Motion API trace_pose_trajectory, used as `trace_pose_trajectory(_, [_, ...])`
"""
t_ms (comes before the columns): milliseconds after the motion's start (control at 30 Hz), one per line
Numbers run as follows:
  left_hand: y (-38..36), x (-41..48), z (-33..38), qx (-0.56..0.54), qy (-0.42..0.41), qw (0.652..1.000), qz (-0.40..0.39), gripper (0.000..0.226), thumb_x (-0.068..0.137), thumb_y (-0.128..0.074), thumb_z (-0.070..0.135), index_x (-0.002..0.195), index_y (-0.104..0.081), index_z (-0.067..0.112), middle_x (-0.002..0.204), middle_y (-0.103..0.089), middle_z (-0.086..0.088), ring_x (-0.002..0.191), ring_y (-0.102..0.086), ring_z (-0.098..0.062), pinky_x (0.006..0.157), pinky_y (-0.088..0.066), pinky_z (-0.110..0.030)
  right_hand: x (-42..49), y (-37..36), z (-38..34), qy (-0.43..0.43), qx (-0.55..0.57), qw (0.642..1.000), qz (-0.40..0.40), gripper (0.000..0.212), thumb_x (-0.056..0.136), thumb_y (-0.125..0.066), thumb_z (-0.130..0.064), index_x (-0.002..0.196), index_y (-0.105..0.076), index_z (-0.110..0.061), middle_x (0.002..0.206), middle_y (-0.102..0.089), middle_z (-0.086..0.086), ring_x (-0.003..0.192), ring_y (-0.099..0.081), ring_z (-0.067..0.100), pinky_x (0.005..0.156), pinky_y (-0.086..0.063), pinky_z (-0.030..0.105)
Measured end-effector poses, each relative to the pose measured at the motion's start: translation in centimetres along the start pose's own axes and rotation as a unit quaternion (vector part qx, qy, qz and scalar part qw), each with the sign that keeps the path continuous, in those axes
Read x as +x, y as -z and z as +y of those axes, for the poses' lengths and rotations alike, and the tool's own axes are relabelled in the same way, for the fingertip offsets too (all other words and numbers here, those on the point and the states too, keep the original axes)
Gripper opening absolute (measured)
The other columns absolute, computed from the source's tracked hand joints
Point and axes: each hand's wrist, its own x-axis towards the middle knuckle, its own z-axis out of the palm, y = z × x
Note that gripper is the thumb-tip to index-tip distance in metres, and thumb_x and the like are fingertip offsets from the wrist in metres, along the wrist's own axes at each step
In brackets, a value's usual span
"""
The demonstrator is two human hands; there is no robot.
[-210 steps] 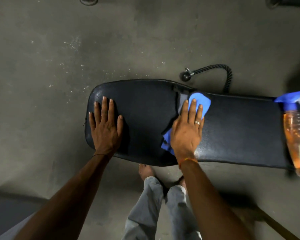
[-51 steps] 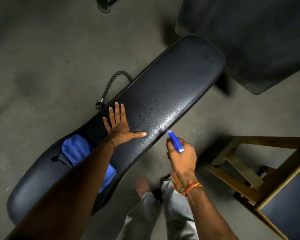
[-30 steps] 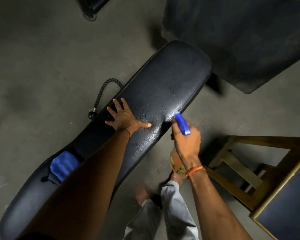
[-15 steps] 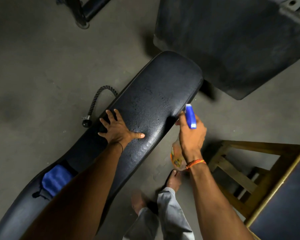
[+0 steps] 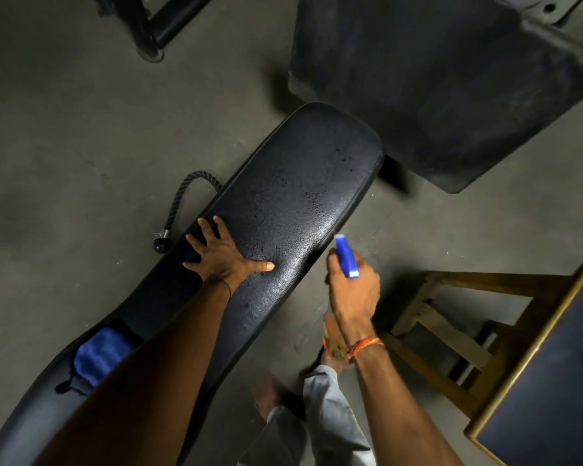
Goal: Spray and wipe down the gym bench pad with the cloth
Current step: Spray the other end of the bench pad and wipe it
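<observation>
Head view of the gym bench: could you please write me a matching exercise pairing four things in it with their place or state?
Things
1. blue crumpled cloth
2. orange spray bottle with blue trigger head
3. left hand
4. black braided rope handle

Places or states
A. lying on the grey floor beside the pad
B. pressed flat on the black textured bench pad, fingers spread
C. gripped by the right hand off the pad's edge
D. lying on the pad, touched by neither hand

Pairs: 1-D, 2-C, 3-B, 4-A
</observation>
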Motion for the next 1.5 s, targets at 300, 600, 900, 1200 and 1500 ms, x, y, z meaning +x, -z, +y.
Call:
trace_pose_trajectory(300, [-0.1,0.2,-0.1,-0.002,-0.008,1.0,0.005,0.162,0.044,-0.085,0.076,0.16,0.013,0.02,0.169,0.017,-0.009,0.155,0.009,-0.045,0.11,-0.02,-0.078,-1.7,-0.9,-0.2,0.017,0.071,0.997,-0.002,0.041,0.082,-0.055,-0.054,0.081,-0.062,-0.014,0.067,-0.067,0.006,0.068,-0.064,0.03,0.067,-0.051,0.037])
trace_pose_trajectory(600, [-0.3,0.1,-0.4,-0.003,-0.009,1.0,0.007,0.162,0.044,-0.083,0.078,0.16,0.014,0.021,0.169,0.018,-0.008,0.155,0.009,-0.044,0.112,-0.019,-0.078,-2.6,-0.4,0.7,0.038,0.104,0.993,-0.04,0.035,0.088,-0.063,-0.053,0.083,-0.058,-0.019,0.071,-0.067,0.007,0.072,-0.068,0.029,0.073,-0.056,0.041])
trace_pose_trajectory(900, [-1.7,-0.9,-2.3,-0.033,-0.075,0.995,0.052,0.142,0.058,-0.074,0.083,0.163,0.002,0.024,0.17,0.011,-0.006,0.156,0.01,-0.039,0.116,-0.009,-0.073,-6.5,-0.4,0.8,0.112,0.083,0.986,-0.092,0.028,0.087,-0.076,-0.031,0.093,-0.052,-0.017,0.077,-0.06,0.002,0.069,-0.054,0.018,0.064,-0.042,0.023])
trace_pose_trajectory(1200, [-5.7,-7.0,-12.0,-0.307,-0.224,0.919,0.105,0.041,0.087,-0.075,0.019,0.127,-0.069,0.015,0.132,-0.068,-0.003,0.125,-0.062,-0.018,0.114,-0.042,-0.032,-11.2,-3.3,-3.5,0.131,0.082,0.969,-0.191,0.033,0.085,-0.073,-0.015,0.097,-0.042,-0.016,0.083,-0.053,-0.002,0.07,-0.05,0.009,0.061,-0.038,0.017])
trace_pose_trajectory(1500, [-7.3,-16.8,-20.3,-0.533,-0.165,0.828,-0.056,0.053,0.08,-0.069,0.067,0.117,-0.07,0.029,0.116,-0.074,0.009,0.114,-0.068,-0.009,0.104,-0.052,-0.037,-17.2,-8.5,-7.6,0.127,0.036,0.977,-0.167,0.057,0.078,-0.073,-0.062,0.102,-0.05,-0.015,0.094,-0.067,0.003,0.09,-0.065,0.026,0.085,-0.053,0.042])
